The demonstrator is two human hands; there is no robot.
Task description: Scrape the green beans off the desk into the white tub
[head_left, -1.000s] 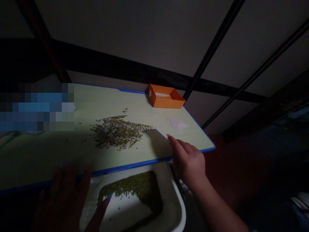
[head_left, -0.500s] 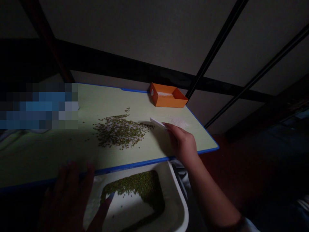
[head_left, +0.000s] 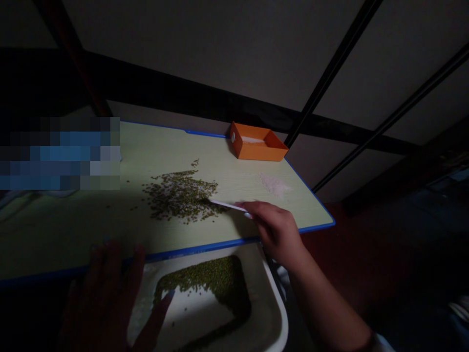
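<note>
My right hand [head_left: 277, 230] is closed around the end of a thin, flat white strip [head_left: 227, 205]; its exact kind I cannot make out. The strip's far end touches the right side of a spread of small green beans [head_left: 179, 195] with pale grains among them, on the pale green tabletop [head_left: 157, 146]. In shadow, my left hand [head_left: 106, 293] is open, fingers spread near the blue table edge, thumb reaching over a white basin [head_left: 276, 298]. More green beans [head_left: 216, 274] lie inside the basin, heaped toward its far and right sides.
An orange open box [head_left: 262, 152] with something white inside stands at the far right corner. A pale granular heap [head_left: 274, 186] lies in front of it. At left is a blurred blue patch [head_left: 73, 154]. A panelled wall [head_left: 201, 44] runs behind the table.
My right hand has tilted the white strip and brought its far end left and down into the beans' right side. The left hand stays nearly where it was.
</note>
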